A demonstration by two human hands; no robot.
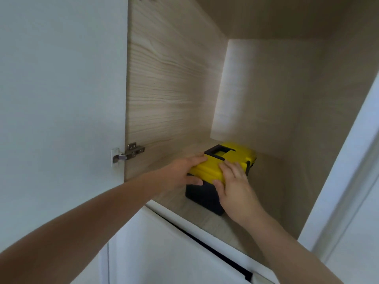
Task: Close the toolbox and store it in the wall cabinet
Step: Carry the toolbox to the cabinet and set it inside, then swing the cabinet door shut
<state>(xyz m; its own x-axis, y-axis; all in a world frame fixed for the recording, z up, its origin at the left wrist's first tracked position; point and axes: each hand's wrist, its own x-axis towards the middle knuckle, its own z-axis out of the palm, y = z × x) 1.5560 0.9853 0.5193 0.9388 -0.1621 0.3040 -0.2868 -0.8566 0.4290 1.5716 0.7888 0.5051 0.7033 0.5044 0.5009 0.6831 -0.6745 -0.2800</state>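
Observation:
A toolbox [207,171] with a yellow lid, black handle and black body stands on the shelf floor inside the open wall cabinet [170,89]. Its lid is down. My left hand [184,172] grips the near left corner of the box, fingers over the lid and thumb on the black front. My right hand [233,181] holds the near right side, fingers spread on the yellow lid and thumb on the front. The far end of the box sits deeper in the cabinet, near the back wall.
The cabinet's left door [61,99] stands open, with a metal hinge [131,153] at its lower edge. A white panel or door [348,150] borders the cabinet on the right. White lower cabinet fronts [164,253] lie below the shelf edge. Room remains beside the box.

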